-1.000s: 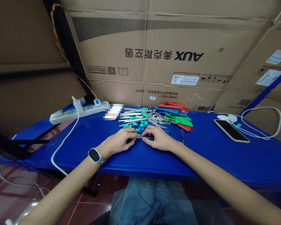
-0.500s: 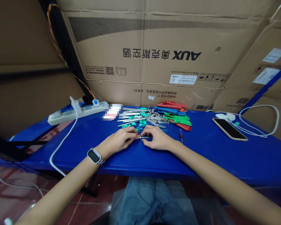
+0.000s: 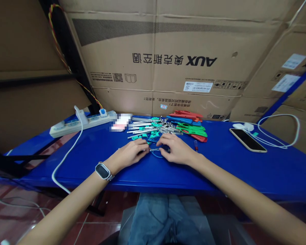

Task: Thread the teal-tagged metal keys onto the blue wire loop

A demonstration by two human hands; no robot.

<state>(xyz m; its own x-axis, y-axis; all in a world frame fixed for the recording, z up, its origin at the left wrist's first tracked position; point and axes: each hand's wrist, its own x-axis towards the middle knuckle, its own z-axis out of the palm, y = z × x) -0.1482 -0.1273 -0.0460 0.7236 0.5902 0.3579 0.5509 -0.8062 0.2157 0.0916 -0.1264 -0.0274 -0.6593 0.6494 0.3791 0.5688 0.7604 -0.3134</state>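
Head view. Left hand [image 3: 132, 153], smartwatch [image 3: 102, 170] on wrist, and right hand [image 3: 174, 149] rest knuckles-up on the blue table [image 3: 232, 170], fingers curled, pinching a small metal piece [image 3: 155, 149] between them, just before the pile of metal rods [image 3: 145, 127]. Cardboard box [image 3: 168, 51] behind reads "AUX", upside down.

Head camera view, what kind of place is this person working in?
Probably a storeroom or small workshop bench: big cardboard boxes stacked behind a blue table, a pile of metal and coloured plastic parts, and a power strip.
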